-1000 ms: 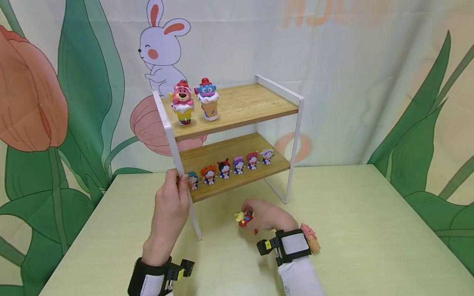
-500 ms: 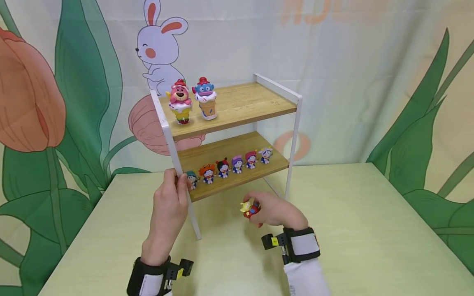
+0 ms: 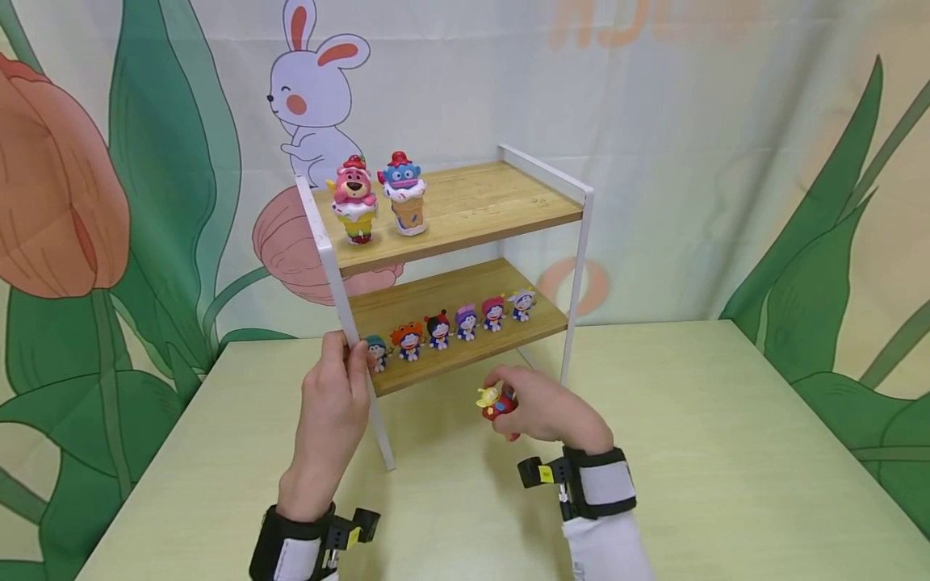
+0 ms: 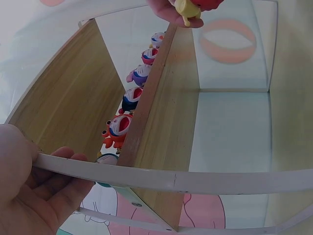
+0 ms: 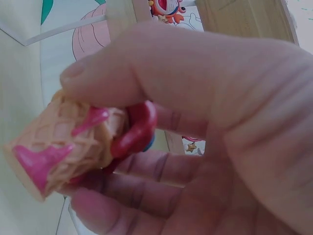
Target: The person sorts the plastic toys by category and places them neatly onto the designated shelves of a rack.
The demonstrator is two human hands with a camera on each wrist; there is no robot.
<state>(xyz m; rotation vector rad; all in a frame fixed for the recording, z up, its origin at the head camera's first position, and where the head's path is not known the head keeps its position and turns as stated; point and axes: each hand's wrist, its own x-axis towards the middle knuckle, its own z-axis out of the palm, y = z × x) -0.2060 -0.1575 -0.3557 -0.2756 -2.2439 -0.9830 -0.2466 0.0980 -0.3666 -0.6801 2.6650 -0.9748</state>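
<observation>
In the head view my left hand (image 3: 334, 420) grips the left front post of a two-tier rack (image 3: 465, 367), thumb and fingers round the white metal. The left wrist view also shows these fingers (image 4: 73, 188) at the frame. My right hand (image 3: 545, 407), below and in front of the lower shelf, holds an ice-cream cone figurine (image 3: 497, 402) with a yellow and red top. Its waffle cone (image 5: 54, 142) with pink drips shows between thumb and fingers in the right wrist view. The figurine is tilted and partly covered by the fingers.
Several small figurines (image 3: 438, 331) in coloured hats line the lower shelf's front. A pink bear cone figurine (image 3: 353, 202) and a blue-headed one (image 3: 404, 196) stand on the upper shelf's left. The pale table (image 3: 726, 468) meets a printed curtain (image 3: 668, 161) behind.
My right hand has moved up and slightly right with the figurine. A pink cone-shaped piece seen beside the right wrist earlier is now out of sight. The left hand stays on the post.
</observation>
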